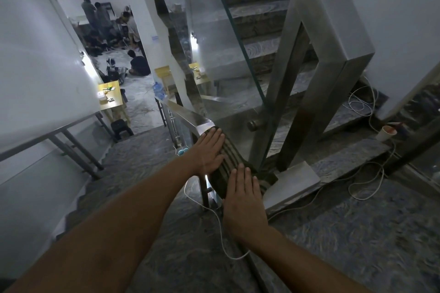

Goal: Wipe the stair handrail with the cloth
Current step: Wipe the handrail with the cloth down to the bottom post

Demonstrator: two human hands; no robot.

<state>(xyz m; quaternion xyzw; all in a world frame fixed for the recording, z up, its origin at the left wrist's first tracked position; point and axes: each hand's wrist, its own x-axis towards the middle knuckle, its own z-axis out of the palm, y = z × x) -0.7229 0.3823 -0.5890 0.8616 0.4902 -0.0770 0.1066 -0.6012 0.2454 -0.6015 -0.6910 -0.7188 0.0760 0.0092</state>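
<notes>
Pressing cloth (226, 164) flat on handrail (190, 118): left hand (210, 151), right hand (245, 200) spread, palms down. Lower rail likely unwiped.

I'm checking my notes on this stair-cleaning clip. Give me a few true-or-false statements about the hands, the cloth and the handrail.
1. Both hands lie flat on the cloth. True.
2. The cloth is plain white. False: it is dark with lighter stripes.
3. The left hand is farther along the handrail than the right hand. True.
4. The cloth hangs from a step. False: it is draped over the handrail.
5. A white cable runs across the floor. True.
</notes>
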